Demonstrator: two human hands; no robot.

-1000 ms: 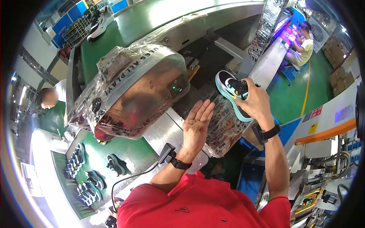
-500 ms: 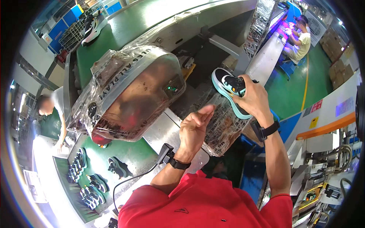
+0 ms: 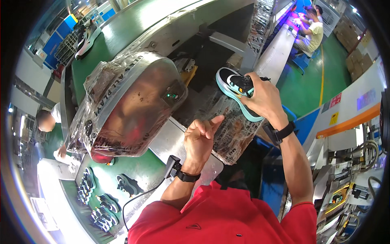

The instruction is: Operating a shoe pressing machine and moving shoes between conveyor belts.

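My right hand (image 3: 264, 97) grips a black and white sneaker (image 3: 230, 84) with a mint-green sole, fingers over its upper and thumb along its side. The shoe is held up with its toe pointing away to the left, above a plastic-wrapped block (image 3: 235, 136). My left hand (image 3: 200, 138) is to the left of the shoe and apart from it. Its index finger stretches toward the shoe while the other fingers curl loosely, and nothing shows in it.
A plastic-wrapped machine hood (image 3: 126, 110) stands to the left. Beyond it, a green conveyor belt (image 3: 122, 38) carries another sneaker (image 3: 87, 39). Several sneakers (image 3: 103, 217) sit at the lower left. People work at the left and far right; machinery (image 3: 341, 199) lines the right.
The sneaker and my right hand have shifted slightly left and nearer in view. My left hand has drawn a little left and down, its index finger more extended. The view itself has turned somewhat.
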